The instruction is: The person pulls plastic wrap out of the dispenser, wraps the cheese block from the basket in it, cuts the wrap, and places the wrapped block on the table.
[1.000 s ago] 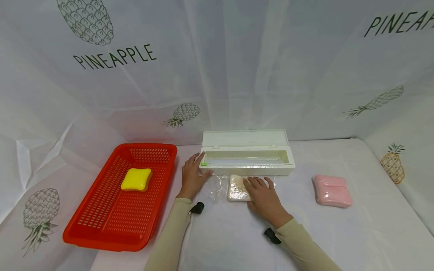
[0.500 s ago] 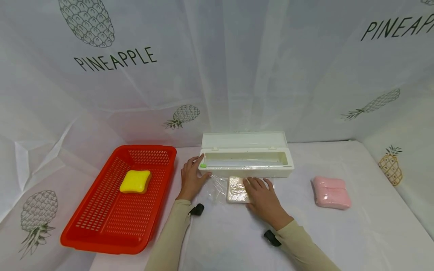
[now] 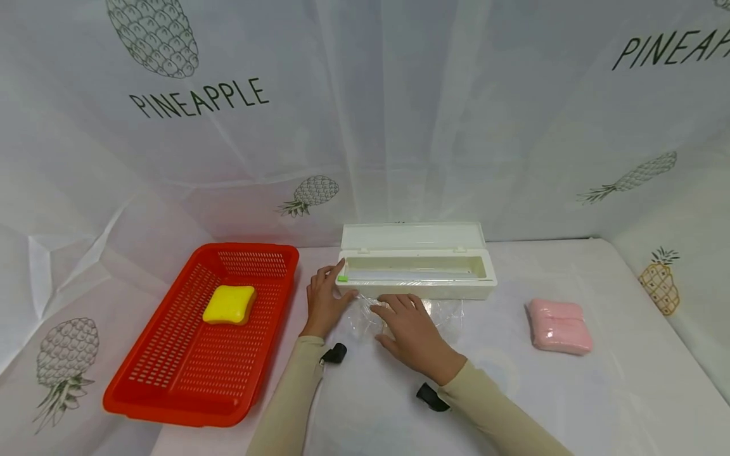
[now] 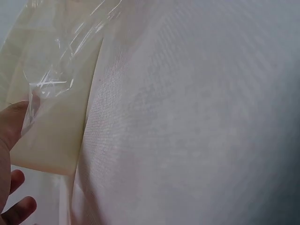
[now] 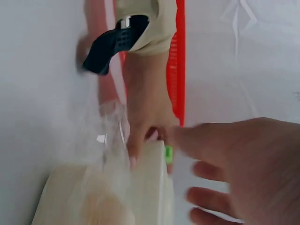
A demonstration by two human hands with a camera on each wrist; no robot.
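A long white cling film dispenser (image 3: 422, 291) stands at the back of the table with its lid raised and a green cutter (image 3: 343, 278) on its left end. My left hand (image 3: 326, 301) grips that end, thumb on the front, fingers round the side. Clear cling film (image 3: 360, 316) comes down over the front onto the table; in the left wrist view it covers the thumb (image 4: 14, 119). My right hand (image 3: 413, 335) is over the film, fingers loosely spread, pinching nothing. It hides most of a cream-white block (image 5: 58, 197), which the right wrist view shows beside the dispenser.
On the left a red plastic basket (image 3: 188, 405) holds a yellow sponge-like block (image 3: 229, 304). A film-wrapped pink block (image 3: 561, 326) lies on the right of the table. A pineapple-print cloth (image 3: 399, 126) hangs close behind the dispenser.
My right hand has left the right side of the cream-white block and moved left across it, so the block is now mostly hidden. The left hand keeps its place on the dispenser.
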